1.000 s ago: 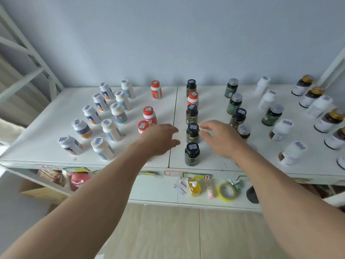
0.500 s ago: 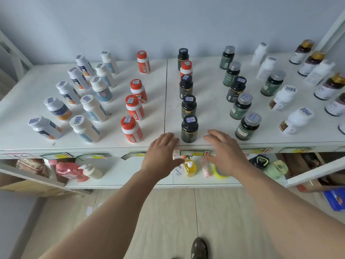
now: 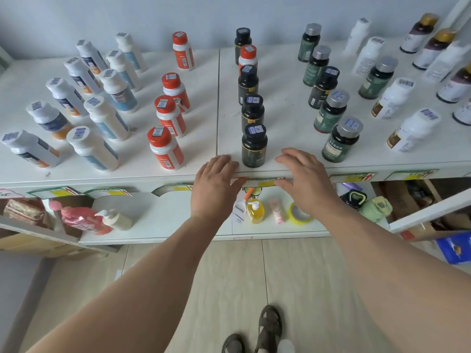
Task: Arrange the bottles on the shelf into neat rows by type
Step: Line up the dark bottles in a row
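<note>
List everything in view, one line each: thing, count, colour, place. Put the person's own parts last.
orange bottles: five, orange with white; four in a row left of centre, one in the black row.
black bottles: four, black caps, centre row; a fifth stands in the green row.
green bottles: five, silver caps, right of centre.
white bottles: about eleven, two rows at left.
white bottles with brown labels: several, right.
gold-capped bottles: about four, far right.
tape roll: one, yellow, lower shelf.
left hand: at shelf edge.
right hand: at shelf edge.

Both hands, left hand (image 3: 216,186) and right hand (image 3: 304,180), are resting open at the shelf (image 3: 280,118) edge, flanking the nearest black-capped bottle (image 3: 254,146) (not touching it).
</note>
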